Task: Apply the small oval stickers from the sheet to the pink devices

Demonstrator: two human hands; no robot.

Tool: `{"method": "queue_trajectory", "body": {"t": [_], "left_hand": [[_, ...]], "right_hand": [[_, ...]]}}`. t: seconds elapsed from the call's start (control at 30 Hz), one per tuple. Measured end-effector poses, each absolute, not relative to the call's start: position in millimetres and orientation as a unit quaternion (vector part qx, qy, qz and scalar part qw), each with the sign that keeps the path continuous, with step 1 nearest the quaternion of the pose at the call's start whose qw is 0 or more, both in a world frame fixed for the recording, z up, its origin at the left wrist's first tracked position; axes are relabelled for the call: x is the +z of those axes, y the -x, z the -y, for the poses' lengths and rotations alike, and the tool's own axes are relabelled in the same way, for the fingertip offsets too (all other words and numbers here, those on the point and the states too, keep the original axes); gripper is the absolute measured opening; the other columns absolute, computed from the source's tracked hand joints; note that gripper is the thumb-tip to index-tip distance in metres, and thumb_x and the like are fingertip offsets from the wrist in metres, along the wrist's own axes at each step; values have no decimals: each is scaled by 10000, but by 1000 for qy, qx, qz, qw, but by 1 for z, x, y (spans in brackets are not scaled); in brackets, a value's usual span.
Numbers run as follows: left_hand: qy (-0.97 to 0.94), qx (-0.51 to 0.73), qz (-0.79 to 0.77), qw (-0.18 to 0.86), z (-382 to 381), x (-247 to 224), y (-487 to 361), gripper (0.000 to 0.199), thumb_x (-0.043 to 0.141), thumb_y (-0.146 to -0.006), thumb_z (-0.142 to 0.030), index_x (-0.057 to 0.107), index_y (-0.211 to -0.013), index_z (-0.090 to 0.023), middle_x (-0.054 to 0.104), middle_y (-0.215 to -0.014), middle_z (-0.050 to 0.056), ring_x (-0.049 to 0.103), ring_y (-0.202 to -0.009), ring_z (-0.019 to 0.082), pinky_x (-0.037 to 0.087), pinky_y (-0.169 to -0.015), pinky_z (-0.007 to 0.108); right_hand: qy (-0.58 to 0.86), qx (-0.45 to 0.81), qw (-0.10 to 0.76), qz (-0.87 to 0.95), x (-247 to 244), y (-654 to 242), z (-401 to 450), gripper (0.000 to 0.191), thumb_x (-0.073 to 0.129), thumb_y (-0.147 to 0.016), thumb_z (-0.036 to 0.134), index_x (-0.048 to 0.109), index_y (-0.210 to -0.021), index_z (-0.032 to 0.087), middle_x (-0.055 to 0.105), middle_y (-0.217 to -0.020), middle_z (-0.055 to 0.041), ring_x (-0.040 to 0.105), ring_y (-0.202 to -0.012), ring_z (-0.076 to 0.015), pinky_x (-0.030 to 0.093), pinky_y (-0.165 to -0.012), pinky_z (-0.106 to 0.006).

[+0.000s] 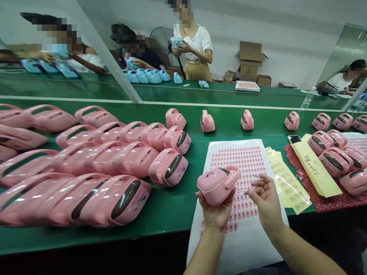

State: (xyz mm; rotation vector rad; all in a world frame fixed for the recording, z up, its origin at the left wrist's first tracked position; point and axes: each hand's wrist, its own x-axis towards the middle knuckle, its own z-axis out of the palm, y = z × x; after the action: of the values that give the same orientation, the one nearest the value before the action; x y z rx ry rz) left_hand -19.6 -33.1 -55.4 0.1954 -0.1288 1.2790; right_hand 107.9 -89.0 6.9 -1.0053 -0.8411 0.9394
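Your right hand (267, 200) overhangs the sticker sheet (248, 246), fingers barely parted, contents unclear; your left hand (216, 217) cups a pink case (214, 191) that loosening could drop.

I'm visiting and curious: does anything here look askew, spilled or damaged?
One thing: the clear plastic bottle at the back right looks slanted, though the pale, straight partition post near it leans similarly, perhaps from the lens. Nothing looks visibly spilled or damaged.

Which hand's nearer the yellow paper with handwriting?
Right. The right hand is left of the yellow paper, over the white sticker sheet; the left hand is farther left, holding a pink device.
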Motion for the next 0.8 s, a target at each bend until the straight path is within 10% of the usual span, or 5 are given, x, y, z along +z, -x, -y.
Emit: {"method": "queue_trajectory", "body": {"t": [0.47, 0.8], "left_hand": [[24, 529, 61, 846, 58, -41, -13, 836, 443, -837, -554, 102, -1439, -86, 636, -1154, 201, 633, -1014, 226, 460, -914, 288], [-16, 525, 98, 845, 61, -33, -18, 637, 425, -836, -555, 452, -1282, -101, 661, -1122, 169, 626, -1031, 166, 413, -962, 247]], "right_hand": [[427, 386, 744, 340, 30, -87, 75, 444, 680, -709, 198, 434, -1076, 243, 560, -819, 38, 641, -627, -108, 586, -652, -270], [467, 184, 720, 479, 17, -87, 73, 388, 531, -828, 141, 429, -1182, 261, 569, -899, -16, 644, -683, -125, 577, -641, -280]]}}
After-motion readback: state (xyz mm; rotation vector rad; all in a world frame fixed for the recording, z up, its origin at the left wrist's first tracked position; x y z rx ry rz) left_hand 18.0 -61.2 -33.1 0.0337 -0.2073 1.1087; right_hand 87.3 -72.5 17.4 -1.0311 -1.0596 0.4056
